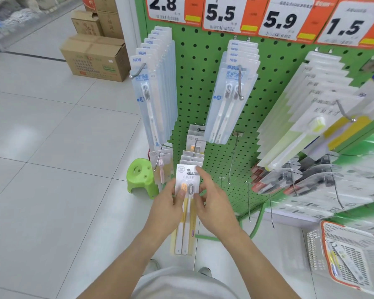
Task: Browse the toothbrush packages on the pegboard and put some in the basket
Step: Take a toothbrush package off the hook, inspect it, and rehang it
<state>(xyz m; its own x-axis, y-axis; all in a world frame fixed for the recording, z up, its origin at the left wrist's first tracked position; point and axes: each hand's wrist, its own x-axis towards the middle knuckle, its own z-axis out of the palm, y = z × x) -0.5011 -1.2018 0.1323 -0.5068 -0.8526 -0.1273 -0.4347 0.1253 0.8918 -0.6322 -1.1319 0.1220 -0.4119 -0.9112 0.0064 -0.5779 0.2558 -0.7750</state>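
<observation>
The flat metal pegboard [203, 87] is bright green with rows of small dark holes. At twelve o'clock, white paper price signs [224, 15] have black numbers and orange sides. The small plastic stool [139, 176] at nine o'clock is lime green. The twin toothbrush pack [187, 186] shows one orange head and one grey head. The plastic basket [341, 253] at four o'clock is white with an orange rim.

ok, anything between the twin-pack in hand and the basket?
Nothing visible. Both the left hand and right hand hold the toothbrush pack in front of the lower pegs; the basket sits on the floor to the right, top open, with bare floor between. Empty hooks jut out nearby.
</observation>
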